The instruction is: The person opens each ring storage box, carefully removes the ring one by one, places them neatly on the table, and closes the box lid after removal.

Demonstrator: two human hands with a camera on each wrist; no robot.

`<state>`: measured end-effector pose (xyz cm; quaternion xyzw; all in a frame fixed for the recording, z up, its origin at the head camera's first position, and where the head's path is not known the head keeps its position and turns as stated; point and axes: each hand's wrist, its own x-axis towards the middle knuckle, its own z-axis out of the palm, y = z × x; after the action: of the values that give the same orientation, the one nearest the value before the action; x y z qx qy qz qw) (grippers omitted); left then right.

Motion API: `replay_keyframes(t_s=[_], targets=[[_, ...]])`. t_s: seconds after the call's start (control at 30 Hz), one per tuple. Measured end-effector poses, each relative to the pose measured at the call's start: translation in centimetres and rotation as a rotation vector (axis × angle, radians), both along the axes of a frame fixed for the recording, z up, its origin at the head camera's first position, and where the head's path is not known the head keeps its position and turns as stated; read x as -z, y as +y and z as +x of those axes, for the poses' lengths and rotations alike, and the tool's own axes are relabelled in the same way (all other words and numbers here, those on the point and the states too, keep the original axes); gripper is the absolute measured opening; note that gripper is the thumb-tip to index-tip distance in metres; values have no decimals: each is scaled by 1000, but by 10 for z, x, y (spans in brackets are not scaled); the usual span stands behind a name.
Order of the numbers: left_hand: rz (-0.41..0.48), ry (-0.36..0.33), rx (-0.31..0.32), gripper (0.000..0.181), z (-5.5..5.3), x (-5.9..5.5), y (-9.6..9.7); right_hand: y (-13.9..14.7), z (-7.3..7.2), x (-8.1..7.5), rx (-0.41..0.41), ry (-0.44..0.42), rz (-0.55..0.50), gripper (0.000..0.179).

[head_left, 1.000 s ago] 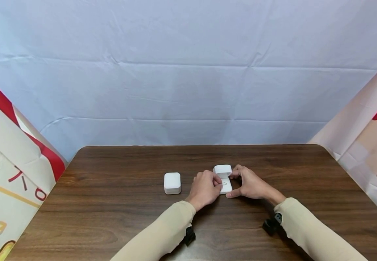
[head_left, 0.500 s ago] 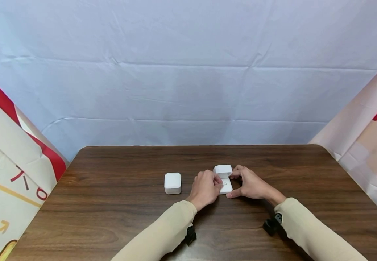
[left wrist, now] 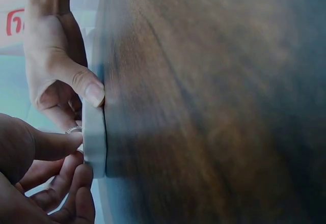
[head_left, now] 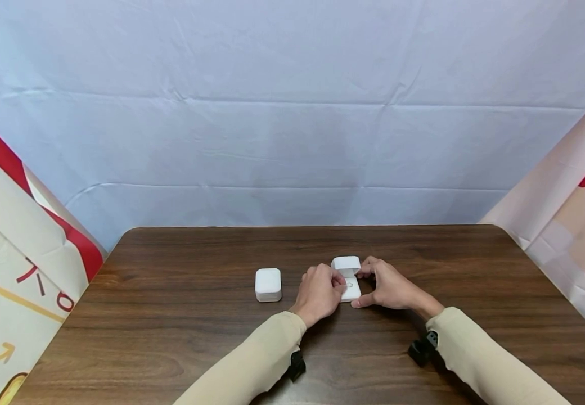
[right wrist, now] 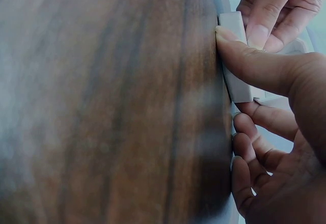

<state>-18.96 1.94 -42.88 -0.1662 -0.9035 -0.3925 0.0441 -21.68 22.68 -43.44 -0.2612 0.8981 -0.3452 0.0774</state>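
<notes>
An open white ring box stands on the table between my hands, its lid raised at the back. A ring shows at the box's insert. My left hand reaches in from the left, thumb and fingers pinching the ring, whose edge shows above the thumb in the left wrist view. My right hand grips the box base from the right, thumb at its front and fingers around its far side. The left fingers hide part of the insert.
A second white box, closed, stands to the left of my left hand on the dark wooden table. Behind the table hangs a pale cloth. Patterned cloths hang at both sides.
Both hands stay in place around the open box. The ring appears slightly shifted at the left fingertips; the head view moves a little.
</notes>
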Motion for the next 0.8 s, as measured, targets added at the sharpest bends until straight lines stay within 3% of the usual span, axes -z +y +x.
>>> replay_keyframes(t_s=[0.8], targets=[[36,28,-21,11,-1,2,2,0,0,-1,-1,15,16,41]])
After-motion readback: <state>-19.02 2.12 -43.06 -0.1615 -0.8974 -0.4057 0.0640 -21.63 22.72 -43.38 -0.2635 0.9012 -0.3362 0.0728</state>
